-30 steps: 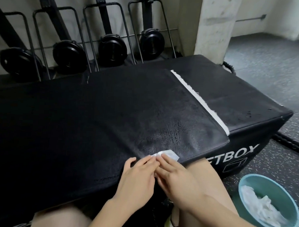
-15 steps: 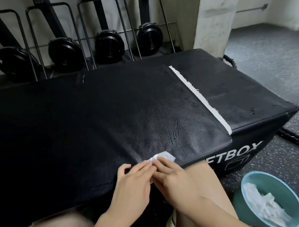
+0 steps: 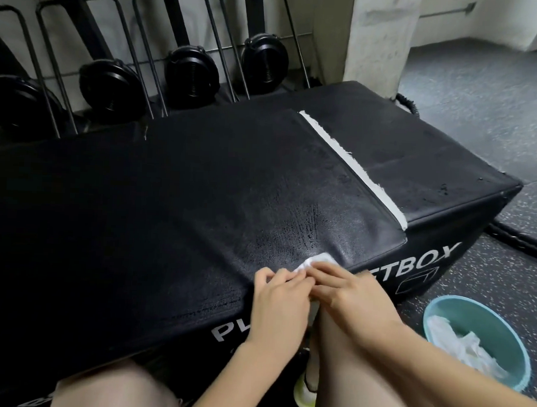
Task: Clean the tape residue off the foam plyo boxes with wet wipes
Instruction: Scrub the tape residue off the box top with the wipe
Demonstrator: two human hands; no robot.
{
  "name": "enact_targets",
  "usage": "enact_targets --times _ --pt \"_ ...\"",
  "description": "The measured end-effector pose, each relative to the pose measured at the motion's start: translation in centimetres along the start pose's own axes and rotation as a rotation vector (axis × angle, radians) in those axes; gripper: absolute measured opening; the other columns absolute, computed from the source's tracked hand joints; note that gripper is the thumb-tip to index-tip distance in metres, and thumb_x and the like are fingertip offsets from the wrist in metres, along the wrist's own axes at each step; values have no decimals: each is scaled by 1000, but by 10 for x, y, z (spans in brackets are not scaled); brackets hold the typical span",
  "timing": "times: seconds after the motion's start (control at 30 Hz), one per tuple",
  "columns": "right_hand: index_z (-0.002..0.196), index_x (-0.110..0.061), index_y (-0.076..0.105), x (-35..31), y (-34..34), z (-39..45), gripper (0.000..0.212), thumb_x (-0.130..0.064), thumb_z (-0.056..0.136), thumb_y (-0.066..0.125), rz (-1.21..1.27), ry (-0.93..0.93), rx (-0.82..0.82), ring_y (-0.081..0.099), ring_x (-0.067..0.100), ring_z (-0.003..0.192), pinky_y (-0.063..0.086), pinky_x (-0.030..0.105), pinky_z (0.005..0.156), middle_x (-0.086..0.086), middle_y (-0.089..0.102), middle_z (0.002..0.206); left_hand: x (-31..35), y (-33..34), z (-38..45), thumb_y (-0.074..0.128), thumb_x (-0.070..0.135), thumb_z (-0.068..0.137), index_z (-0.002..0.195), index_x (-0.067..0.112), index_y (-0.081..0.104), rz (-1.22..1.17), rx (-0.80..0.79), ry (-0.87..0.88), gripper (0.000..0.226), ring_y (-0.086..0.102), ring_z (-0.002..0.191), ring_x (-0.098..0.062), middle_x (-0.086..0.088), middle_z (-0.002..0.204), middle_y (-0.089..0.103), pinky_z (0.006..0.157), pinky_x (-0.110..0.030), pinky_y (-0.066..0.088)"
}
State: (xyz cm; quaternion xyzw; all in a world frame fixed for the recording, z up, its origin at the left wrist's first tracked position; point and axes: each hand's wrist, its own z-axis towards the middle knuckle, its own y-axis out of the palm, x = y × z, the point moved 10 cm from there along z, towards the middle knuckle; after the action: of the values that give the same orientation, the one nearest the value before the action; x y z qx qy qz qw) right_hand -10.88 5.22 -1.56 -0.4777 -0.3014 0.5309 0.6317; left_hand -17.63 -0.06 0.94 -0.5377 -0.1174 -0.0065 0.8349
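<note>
— What is under my hands here?

— A black foam plyo box (image 3: 199, 200) fills most of the view; I press a folded white wet wipe (image 3: 103, 251) against its top at the near edge; my left hand (image 3: 279, 308) and right hand (image 3: 353, 299) lie side by side, fingertips meeting on the wipe, fingers bent over it and holding it down; the vinyl just beyond the wipe looks scuffed and streaked with fine marks.

— And the rest of the surface?

— A ragged white strip of tape (image 3: 352, 164) runs along the seam where the raised top pad meets the lower panel to my right; that panel carries small dark flecks near its far corner; white lettering (image 3: 412, 268) shows on the front face, partly hidden by my arms.

— The room around it?

— A speckled dark rubber floor (image 3: 480, 114); a concrete pillar (image 3: 382, 39) behind the box; a metal rack (image 3: 138, 59) along the wall holds black weight plates (image 3: 190, 73) upright in its slots; a teal basin (image 3: 476, 341) sits on the floor to my right, near my knee, with crumpled white wipes (image 3: 464, 347) inside; a thick black rope (image 3: 521, 242) lies on the floor beside the box.
</note>
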Motion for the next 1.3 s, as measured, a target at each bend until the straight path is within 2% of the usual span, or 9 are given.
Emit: enact_targets --times 0.1,0.2,0.33,0.5,0.57,0.7,0.83,1.03,1.3 --pt "101 -10 72 -38 0 13 34 -16 107 39 144 -85 122 56 18 121 44 28 106 2 67 122 -25 -9 -17 57 25 88 85 30 69 11 18 -15 13 55 74 -7 18 85 67 79 -31 34" --pt "96 -6 72 -45 5 23 35 -13 108 40 192 -111 127 60 21 113 44 28 105 3 68 112 -34 -12 -21 56 25 90 77 30 68 46 55 -17 18 53 68 -8 17 73 65 78 -29 34" --pt "93 -12 76 -12 -25 6 32 -13 94 44 133 -92 97 57 13 116 31 8 101 0 72 112 -2 -4 7 56 24 88 72 27 67 62 99 43 20 48 59 -14 11 59 57 77 -30 36" --pt "93 -11 75 65 -55 -25 42 -22 109 38 96 -31 141 64 21 116 50 32 98 0 72 114 65 35 69 71 16 77 66 26 62 64 12 103 18 46 58 -16 7 55 56 73 -32 32" --pt "93 -11 74 96 -64 -38 49 -26 111 31 82 31 142 62 21 119 51 32 97 -2 71 116 92 50 92 72 13 71 61 25 58 84 -40 113 21 48 57 -16 7 55 56 72 -32 29" --pt "92 -10 71 128 -65 -54 27 -8 101 46 72 121 190 60 19 122 53 34 96 -3 70 114 120 58 108 55 13 75 67 24 56 66 -64 136 13 49 58 -17 7 59 53 71 -33 28" --pt "92 -6 71 104 -56 -49 33 -5 106 42 108 57 268 60 25 121 39 27 115 4 71 113 98 47 90 64 12 78 71 26 55 51 -61 141 19 48 61 -15 9 61 51 75 -33 31" --pt "105 -4 74 54 -31 -25 34 -17 109 44 193 -80 233 59 24 121 37 28 116 7 70 124 50 23 48 65 18 84 77 26 65 72 17 140 10 54 67 -14 11 70 60 82 -35 37" --pt "100 -8 74 134 -52 -60 19 3 95 59 200 51 200 56 19 131 44 32 112 0 67 131 108 66 102 50 18 85 76 27 60 -32 -19 161 17 51 71 -13 11 70 52 92 -36 40"
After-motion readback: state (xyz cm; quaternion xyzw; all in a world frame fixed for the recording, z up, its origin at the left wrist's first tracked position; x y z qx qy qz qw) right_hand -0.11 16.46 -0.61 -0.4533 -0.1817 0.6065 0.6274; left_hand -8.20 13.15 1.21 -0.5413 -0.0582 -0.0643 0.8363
